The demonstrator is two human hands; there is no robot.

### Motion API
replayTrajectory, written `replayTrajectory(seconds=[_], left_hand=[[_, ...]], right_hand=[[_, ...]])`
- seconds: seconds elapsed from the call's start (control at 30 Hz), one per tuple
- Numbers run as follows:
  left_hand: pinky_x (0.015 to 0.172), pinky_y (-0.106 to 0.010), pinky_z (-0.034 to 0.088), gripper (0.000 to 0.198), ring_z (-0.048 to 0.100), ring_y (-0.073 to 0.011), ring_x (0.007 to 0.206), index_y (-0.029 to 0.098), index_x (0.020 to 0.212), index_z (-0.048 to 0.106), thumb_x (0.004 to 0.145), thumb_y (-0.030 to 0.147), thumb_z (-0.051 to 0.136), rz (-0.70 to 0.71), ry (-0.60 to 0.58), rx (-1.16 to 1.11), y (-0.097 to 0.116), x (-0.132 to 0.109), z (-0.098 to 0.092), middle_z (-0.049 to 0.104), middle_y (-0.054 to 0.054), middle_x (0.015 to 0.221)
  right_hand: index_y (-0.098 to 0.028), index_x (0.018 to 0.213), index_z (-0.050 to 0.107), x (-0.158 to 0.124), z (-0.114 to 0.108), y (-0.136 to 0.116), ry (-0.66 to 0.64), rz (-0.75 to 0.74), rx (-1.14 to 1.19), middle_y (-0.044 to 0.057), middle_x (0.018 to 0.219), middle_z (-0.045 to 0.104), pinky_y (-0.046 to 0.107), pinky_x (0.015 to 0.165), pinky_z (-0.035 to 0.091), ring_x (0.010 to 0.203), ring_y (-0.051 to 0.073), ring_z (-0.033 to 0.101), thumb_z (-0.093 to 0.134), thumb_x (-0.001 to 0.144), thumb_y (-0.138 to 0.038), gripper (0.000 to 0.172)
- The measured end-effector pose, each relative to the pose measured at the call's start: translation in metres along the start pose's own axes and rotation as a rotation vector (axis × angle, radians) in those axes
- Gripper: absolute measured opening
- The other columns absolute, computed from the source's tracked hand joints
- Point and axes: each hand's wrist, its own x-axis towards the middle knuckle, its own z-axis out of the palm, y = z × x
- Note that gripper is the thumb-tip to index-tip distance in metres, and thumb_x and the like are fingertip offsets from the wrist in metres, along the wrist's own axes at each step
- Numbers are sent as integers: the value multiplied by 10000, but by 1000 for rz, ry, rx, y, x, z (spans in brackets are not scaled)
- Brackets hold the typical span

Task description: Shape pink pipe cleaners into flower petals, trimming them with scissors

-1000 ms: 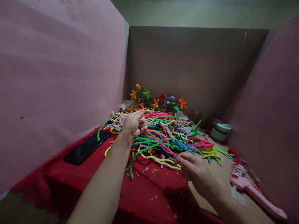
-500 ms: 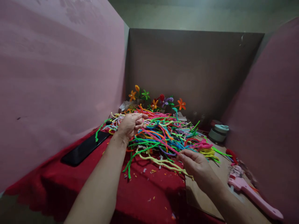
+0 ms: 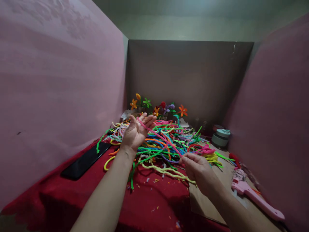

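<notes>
Over colourful pile, right fingers pinching pink strand, left fingers spread behind it.

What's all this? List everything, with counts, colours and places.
Fuzzy stems: many, mixed colours, central pile
Held stem: one, pink, above pile
Flowers: several, orange, green, red, purple, behind pile
Phone-like slab: one, black, left
Container: one, grey-green, back right
Glue gun: one, pink, right
Board: one, tan, under glue gun
Cloth: one, red, beneath pile
Scraps: several, mixed, before pile
Panels: three, pink sides, dark back
Left hand: one, bare, open at held stem's far end
Right hand: one, bare, pinching near end
</notes>
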Motion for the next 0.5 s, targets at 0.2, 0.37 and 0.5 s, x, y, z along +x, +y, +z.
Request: replayTrajectory(seconds=[0.2,0.37,0.5], left_hand=[[718,-277,466,306,615,-190,828,111,926,658,683,295,671,-181,-197,356,-31,-13,12,669,-107,902],[481,-199,416,173,566,-104,525,91,682,678,663,263,681,-167,-82,475,-40,-10,8,661,-59,633],[443,-183,426,184,563,-88,478,104,674,653,649,283,690,-108,69,377,-40,-4,5,647,-25,601]], right_hand=[[-133,691,551,7,-7,9,-64,-1,156,-102,374,256,191,340,97,333,27,152,559,750,-365,240],[-138,747,547,13,-20,14,-159,67,294,-105,418,262,176,343,106,348,20,155,599,750,-319,188],[-146,749,554,19,-31,8,-100,-30,481,-112,393,252,164,334,114,329,18,146,616,733,-247,120]])
